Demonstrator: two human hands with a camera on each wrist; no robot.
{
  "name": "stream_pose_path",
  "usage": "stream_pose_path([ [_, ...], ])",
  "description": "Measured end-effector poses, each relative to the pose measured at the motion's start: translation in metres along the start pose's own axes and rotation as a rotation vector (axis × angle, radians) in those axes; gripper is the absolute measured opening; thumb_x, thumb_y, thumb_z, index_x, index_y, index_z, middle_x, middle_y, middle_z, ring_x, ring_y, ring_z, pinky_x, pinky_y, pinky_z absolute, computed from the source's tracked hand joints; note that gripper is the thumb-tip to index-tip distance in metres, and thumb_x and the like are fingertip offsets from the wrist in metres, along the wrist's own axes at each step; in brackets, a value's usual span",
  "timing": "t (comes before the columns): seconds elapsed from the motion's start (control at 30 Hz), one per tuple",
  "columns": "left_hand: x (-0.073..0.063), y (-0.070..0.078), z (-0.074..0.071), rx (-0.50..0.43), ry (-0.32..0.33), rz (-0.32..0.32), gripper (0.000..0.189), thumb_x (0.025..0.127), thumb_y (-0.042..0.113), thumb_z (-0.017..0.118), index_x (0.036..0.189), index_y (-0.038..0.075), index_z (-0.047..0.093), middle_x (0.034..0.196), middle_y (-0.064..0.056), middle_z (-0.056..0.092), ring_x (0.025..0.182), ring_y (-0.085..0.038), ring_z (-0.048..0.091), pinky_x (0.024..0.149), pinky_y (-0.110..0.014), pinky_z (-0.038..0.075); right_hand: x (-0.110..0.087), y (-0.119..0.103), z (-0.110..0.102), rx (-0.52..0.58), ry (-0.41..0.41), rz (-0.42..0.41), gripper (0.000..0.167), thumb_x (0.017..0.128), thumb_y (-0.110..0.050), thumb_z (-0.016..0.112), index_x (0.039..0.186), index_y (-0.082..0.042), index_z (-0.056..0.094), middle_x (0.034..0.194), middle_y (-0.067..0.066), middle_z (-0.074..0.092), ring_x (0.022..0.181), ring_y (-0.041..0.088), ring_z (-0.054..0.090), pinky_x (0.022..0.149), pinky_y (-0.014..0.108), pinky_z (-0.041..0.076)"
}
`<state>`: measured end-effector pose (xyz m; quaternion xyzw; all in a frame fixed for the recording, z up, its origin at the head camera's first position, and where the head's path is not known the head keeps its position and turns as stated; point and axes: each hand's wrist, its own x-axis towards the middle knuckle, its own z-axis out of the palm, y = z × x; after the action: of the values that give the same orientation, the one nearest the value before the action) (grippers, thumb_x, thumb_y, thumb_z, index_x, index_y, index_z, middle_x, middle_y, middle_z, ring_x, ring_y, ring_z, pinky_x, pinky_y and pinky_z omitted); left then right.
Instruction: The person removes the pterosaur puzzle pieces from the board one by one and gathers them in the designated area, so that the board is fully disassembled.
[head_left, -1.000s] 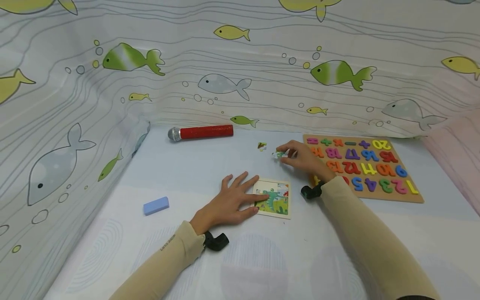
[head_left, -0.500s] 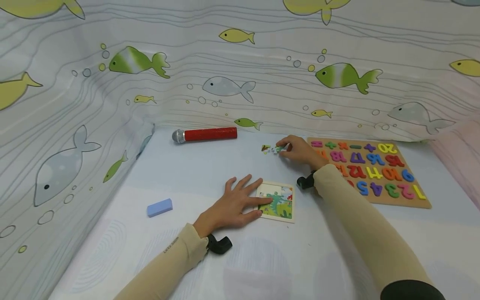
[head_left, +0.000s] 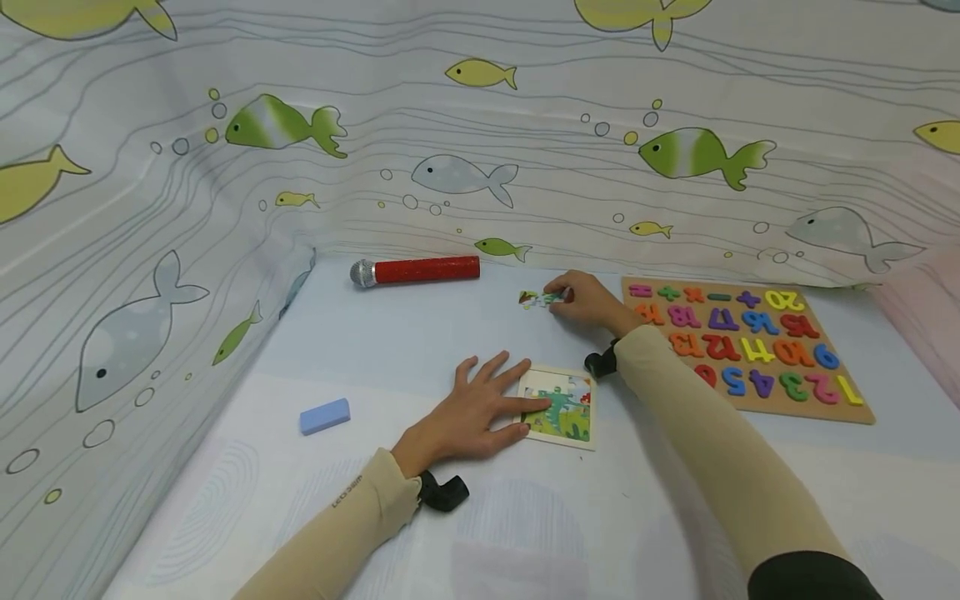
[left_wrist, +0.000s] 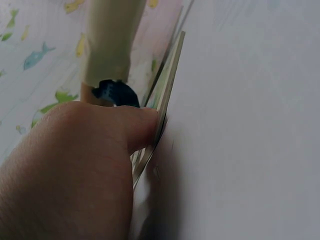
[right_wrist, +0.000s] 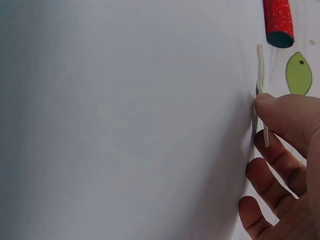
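Observation:
My left hand, fingers spread, rests on the left side of a small square jigsaw puzzle with a green dinosaur picture in a pale wooden frame. In the left wrist view its thumb lies at the edge of the puzzle frame. Farther back, my right hand pinches a jigsaw piece between thumb and fingers. Just left of it lies a loose jigsaw piece, close against the held one. The right wrist view shows the held piece edge-on under the thumb, low over the table.
A number board with coloured numerals and signs lies at the right, partly behind the right forearm. A red toy microphone lies at the back. A blue block sits left of the left hand. A fish-printed cloth rises behind the table.
My right hand has moved left with its jigsaw piece, closing the gap to the loose piece. The left hand stays on the puzzle. The whole head view has shifted slightly.

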<state>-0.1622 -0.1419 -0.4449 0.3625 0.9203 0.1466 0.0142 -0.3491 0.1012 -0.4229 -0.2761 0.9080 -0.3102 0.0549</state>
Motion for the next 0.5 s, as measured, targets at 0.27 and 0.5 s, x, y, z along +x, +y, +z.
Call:
stream_pose_path([
  [0.27,0.001,0.002,0.001,-0.001,0.004,0.008,0.046,0.102,0.054,0.041,0.148,0.048,0.049,0.170,-0.005,0.026,0.158,-0.037,0.017,0.117,-0.070,0.013,-0.003,0.006,-0.004,-0.018,-0.008,0.043,0.036,0.093,-0.009,0.069,0.127,0.001,0.067,0.118,0.020,0.065,0.099,0.031,0.059,0.089,0.043,0.049],
  [0.5,0.001,0.000,0.001,0.008,-0.001,-0.003,0.046,0.102,0.054,0.041,0.148,0.050,0.048,0.170,-0.002,0.025,0.158,-0.036,0.015,0.118,-0.068,0.012,-0.005,0.015,-0.007,-0.006,-0.002,0.061,0.034,0.093,-0.007,0.069,0.126,0.002,0.068,0.119,0.021,0.063,0.100,0.032,0.058,0.090,0.043,0.048],
])
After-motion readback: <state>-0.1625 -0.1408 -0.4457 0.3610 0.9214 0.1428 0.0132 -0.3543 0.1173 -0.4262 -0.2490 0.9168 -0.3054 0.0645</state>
